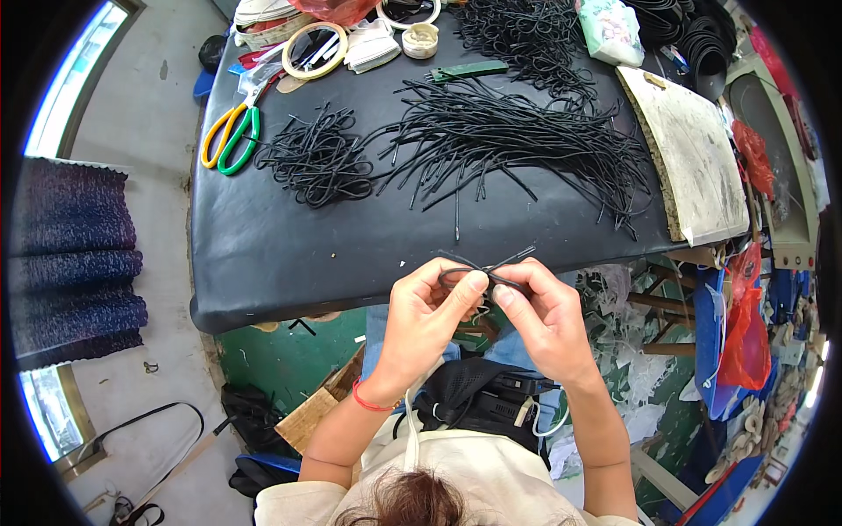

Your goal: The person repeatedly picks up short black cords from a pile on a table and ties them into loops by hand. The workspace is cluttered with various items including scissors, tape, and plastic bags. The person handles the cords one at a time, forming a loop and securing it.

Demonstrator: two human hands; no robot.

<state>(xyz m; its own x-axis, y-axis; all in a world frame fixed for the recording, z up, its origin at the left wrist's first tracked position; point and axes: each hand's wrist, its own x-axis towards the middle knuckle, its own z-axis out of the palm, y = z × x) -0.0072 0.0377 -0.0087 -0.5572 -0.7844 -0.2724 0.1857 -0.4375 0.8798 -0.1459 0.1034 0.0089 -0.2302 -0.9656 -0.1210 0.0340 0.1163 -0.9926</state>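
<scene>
Mid-frame, our left hand (427, 307) and right hand (545, 320) pinch a thin, crossed black cord (488, 270). The table (289, 254) edge is near, bare top centre-left.

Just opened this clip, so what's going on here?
A person pinches a thin black cord between both hands, the left hand and right hand close together at the table's near edge. The cord is bent and crosses itself; whether it is knotted is unclear. Beyond, on the dark table, lie a large spread of black cords, a smaller tangle and scissors.
</scene>
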